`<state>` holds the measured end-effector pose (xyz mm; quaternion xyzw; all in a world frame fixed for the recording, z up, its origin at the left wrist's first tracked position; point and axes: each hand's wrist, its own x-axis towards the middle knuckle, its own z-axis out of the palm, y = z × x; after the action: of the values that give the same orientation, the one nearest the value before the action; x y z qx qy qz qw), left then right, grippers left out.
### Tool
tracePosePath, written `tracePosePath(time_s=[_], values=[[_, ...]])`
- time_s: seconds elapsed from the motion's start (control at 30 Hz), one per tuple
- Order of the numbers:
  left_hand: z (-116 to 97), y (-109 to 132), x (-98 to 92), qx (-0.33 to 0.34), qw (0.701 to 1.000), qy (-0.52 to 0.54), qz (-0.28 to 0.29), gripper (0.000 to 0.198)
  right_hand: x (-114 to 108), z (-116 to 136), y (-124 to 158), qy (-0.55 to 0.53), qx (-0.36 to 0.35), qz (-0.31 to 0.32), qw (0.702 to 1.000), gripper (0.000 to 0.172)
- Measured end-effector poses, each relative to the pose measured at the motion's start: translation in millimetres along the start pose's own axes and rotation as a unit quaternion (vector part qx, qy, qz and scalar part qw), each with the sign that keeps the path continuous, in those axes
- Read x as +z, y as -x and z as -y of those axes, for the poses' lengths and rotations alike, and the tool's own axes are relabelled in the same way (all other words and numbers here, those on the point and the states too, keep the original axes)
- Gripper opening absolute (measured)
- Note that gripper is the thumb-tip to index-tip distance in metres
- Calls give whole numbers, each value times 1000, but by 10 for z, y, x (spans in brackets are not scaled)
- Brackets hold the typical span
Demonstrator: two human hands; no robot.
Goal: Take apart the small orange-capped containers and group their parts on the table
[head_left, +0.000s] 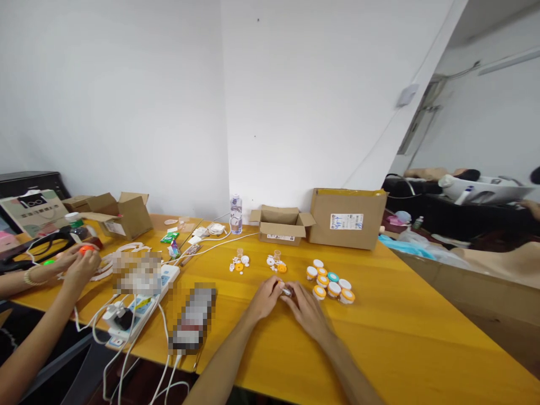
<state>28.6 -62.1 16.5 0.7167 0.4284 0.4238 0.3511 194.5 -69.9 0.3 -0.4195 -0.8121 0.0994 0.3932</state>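
Observation:
My left hand [266, 298] and my right hand [304, 308] meet over the yellow table [400, 337], fingers pinched together on a small clear part [286, 291] held between them. Just to the right sits a cluster of several small round pots [331, 282] with orange, white and teal lids. Behind my hands lie two little heaps of loose white and orange parts [276, 263], the other heap of parts [239, 263] slightly further left.
A small open carton [282, 224], a bigger closed carton [346, 217] and a water bottle [235, 214] stand by the wall. A power strip [139, 304] with white cables lies left. Another person's hands [80, 263] hold an orange piece at the far left.

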Motion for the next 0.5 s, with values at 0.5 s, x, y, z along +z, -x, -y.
tracePosePath(time_s=[0.5], values=[[-21, -1, -31, -4, 1000, 7, -21, 39, 2, 57, -15, 16, 4, -13, 1000, 19]])
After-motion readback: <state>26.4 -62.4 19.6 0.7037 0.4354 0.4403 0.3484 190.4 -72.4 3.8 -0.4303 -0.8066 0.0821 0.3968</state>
